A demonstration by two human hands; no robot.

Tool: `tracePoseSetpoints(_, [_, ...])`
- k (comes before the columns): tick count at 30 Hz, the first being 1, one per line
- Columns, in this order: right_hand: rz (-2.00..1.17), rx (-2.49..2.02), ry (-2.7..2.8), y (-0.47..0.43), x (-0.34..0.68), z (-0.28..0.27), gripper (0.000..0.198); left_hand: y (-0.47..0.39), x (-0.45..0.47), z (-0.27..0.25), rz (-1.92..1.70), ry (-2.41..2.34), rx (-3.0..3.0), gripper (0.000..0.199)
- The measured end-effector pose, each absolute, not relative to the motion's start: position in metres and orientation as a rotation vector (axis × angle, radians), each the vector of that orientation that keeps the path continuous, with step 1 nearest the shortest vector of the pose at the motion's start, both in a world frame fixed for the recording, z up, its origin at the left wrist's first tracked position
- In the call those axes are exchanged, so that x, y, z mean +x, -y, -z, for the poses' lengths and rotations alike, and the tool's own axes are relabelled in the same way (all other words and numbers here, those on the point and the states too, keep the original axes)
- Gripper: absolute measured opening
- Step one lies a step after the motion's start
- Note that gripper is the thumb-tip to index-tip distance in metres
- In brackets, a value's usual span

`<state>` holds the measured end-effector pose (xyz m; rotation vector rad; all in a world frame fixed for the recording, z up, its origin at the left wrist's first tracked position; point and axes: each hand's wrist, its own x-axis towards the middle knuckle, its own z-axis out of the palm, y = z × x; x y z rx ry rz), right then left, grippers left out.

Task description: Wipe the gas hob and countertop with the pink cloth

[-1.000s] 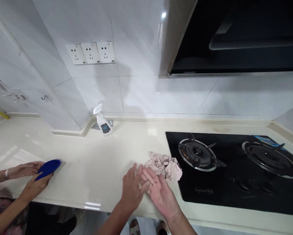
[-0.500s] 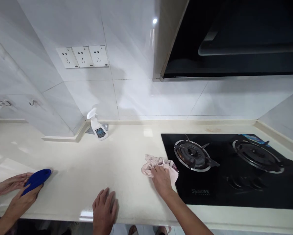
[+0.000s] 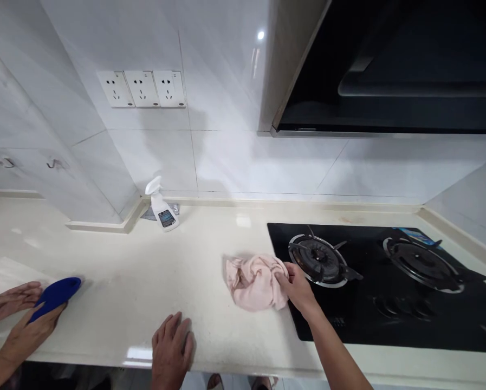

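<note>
My right hand (image 3: 298, 287) pinches the right edge of a crumpled pale pink cloth (image 3: 259, 287) at the left side of the black gas stove (image 3: 356, 319). The cloth is bunched over the cream countertop (image 3: 145, 276), with a fold open on its left side. My left hand (image 3: 172, 346) rests palm down near the counter's front edge, fingers stretched out and holding nothing.
A co-worker's hands (image 3: 31, 333) hold a blue oval object (image 3: 58, 295) at the far left. Against the back wall stands a white spray bottle (image 3: 163, 211) beside a grey crumpled piece (image 3: 148, 214). The black range hood (image 3: 389, 108) overhangs the stove.
My right hand has shifted right, from pressing on top of the cloth to pinching its edge. The cloth is spread wider and turned over. My left hand stays in place.
</note>
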<state>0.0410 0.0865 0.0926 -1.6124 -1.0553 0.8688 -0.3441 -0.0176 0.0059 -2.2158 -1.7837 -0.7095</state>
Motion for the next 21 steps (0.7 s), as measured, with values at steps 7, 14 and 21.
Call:
tracePoseSetpoints(7, [-0.332,-1.804,1.551,-0.089,0.032,-0.071,0.046,-0.009,-0.361,-0.015,0.755,1.862,-2.409,0.021])
tracePoseSetpoints(14, [-0.454,-1.762,1.908,-0.052,-0.051,-0.029,0.043,-0.020,-0.361,-0.012,0.746,1.873,-2.328,0.021])
tracePoseSetpoints(21, [-0.268,-1.711,1.727,-0.096,-0.033,-0.033,0.009,-0.023,-0.368,0.005,0.796,1.900,-2.311,0.022])
